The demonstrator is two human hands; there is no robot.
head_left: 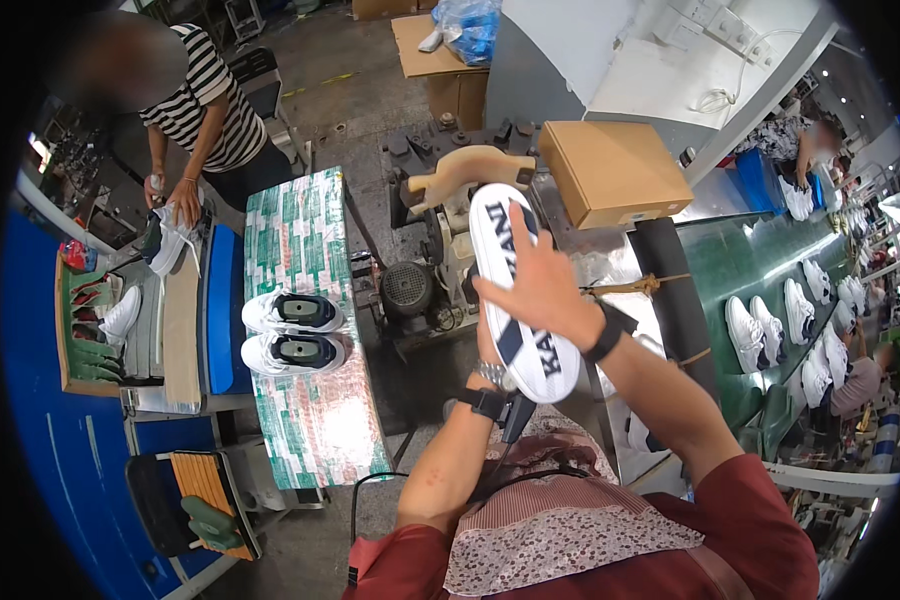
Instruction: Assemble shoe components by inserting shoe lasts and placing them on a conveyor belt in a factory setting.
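A white shoe [555,372] is turned with its sole up in front of me, dark lettering and navy patches on the sole. My left hand [487,342] grips it from beneath at its left side; most of those fingers are hidden behind the shoe. Over the sole lies my right hand [543,287], fingers spread and thumb stretched to the left, slightly blurred. Just beyond the shoe's toe is a machine with a curved beige pad [470,172]. Two white shoes with dark linings [295,352] stand side by side on a tape-covered table [315,430] to my left.
A closed cardboard box [615,170] sits right of the machine, whose motor [407,287] is low. At right, a green conveyor [715,270] carries several white shoes [745,335]. Far left, a person in a striped shirt [225,120] handles a shoe [170,245] near a rack [70,340].
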